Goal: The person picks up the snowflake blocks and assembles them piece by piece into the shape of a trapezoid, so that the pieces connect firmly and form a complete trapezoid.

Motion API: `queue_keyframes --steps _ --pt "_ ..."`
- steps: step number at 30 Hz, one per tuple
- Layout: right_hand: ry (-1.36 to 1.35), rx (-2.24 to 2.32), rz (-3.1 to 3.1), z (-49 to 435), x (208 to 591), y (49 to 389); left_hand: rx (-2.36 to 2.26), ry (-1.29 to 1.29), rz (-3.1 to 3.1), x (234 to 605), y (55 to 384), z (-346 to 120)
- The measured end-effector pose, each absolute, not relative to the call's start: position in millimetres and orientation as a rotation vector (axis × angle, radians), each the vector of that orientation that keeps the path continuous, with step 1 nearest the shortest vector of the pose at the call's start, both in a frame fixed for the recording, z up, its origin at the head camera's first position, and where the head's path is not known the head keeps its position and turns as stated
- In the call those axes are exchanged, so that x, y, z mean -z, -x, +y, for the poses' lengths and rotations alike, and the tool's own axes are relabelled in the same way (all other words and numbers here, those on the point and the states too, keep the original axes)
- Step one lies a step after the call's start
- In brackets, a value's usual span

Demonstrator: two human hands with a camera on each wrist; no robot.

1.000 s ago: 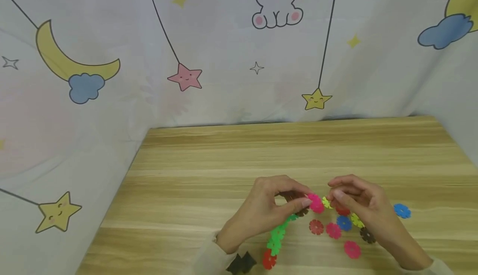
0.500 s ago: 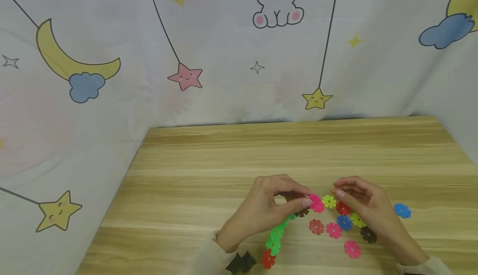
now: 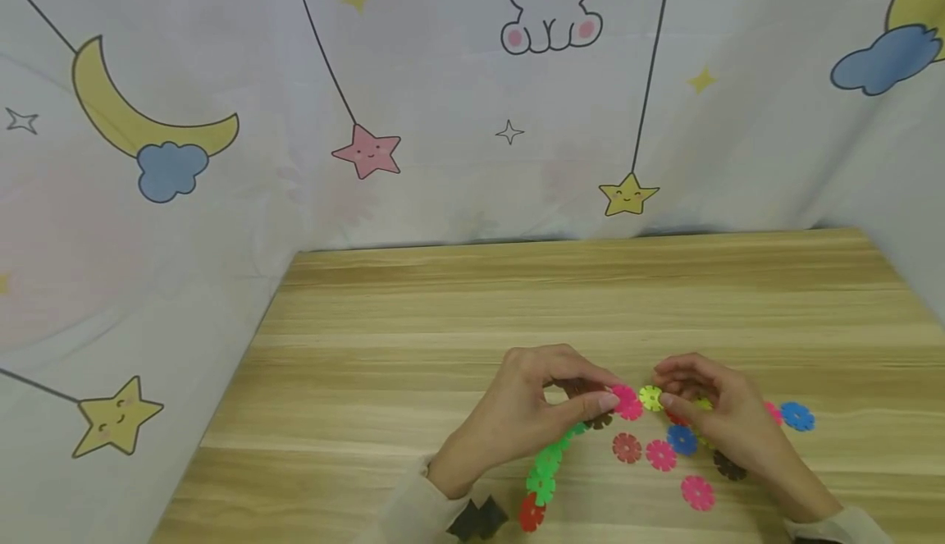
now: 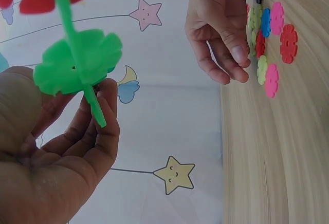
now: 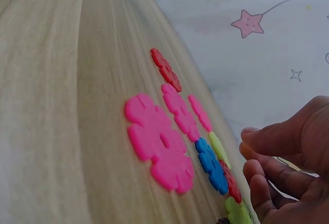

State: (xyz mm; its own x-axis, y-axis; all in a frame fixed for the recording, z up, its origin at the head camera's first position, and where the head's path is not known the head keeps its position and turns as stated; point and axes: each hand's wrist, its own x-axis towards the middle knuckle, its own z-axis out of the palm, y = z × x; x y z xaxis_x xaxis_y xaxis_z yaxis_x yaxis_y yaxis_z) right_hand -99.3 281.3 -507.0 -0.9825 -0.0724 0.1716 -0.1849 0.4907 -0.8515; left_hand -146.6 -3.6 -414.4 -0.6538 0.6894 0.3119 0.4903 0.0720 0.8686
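Observation:
My left hand pinches a chain of slotted plastic discs between thumb and fingers. From its fingertips the chain runs down toward me: a brown disc, several green discs, and a red disc at the lower end. A pink disc shows at the fingertips, and another pink disc lies below on the table. My right hand, fingers loosely curled with nothing seen between them, hovers over the loose discs. Its thumb tip overlaps the edge of a lime disc in the head view.
Loose discs lie around the right hand: a dull red disc, a blue disc, a pink disc, a dark disc and another blue disc. A dark angular object sits by the left sleeve. A patterned curtain hangs behind.
My right hand first drew back to the right, uncovering the lime disc, then came slightly left and turned. A pink disc now shows behind it. My left hand stays put with the chain.

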Motion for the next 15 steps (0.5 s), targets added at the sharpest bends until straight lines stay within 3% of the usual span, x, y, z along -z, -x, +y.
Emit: queue_keyframes --steps 15 --pt "-0.222 -1.251 -2.716 277.0 511.2 102.4 -1.626 -1.195 2.136 413.0 146.1 -3.2"
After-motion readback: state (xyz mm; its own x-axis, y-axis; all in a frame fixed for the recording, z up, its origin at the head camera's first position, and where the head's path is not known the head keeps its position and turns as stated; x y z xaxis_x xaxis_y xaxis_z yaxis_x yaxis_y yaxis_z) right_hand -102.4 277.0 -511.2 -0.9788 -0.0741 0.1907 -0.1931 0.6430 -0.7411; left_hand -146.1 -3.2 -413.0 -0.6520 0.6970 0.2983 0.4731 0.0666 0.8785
